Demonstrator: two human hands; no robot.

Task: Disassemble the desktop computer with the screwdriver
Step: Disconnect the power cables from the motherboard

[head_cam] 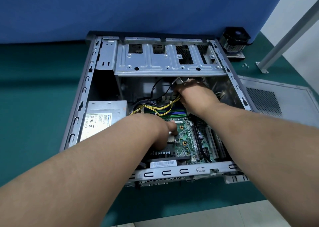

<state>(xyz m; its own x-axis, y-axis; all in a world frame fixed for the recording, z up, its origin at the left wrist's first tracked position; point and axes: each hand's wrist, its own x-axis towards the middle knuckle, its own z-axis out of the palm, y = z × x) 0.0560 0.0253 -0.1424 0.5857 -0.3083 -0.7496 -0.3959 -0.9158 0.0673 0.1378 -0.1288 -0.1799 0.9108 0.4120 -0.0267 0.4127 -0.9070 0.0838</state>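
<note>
An open desktop computer case [96, 71] lies flat on the green mat, its side off. Inside it the green motherboard [185, 137] shows, with a silver power supply [101, 116] at the left and a metal drive cage [164, 61] at the back. My right hand [195, 95] reaches deep into the case and grips a white connector with a bundle of yellow and black wires [165, 106]. My left hand [160, 131] rests on the motherboard near the processor socket, fingers curled down and thumb pressed on the board. No screwdriver is in view.
The removed side panel [276, 99] lies right of the case. A black cooler with a heatsink [234, 42] sits at the back right, with a few loose screws [245, 65] near it. A grey metal leg [279, 40] stands at the right. A blue partition rises behind.
</note>
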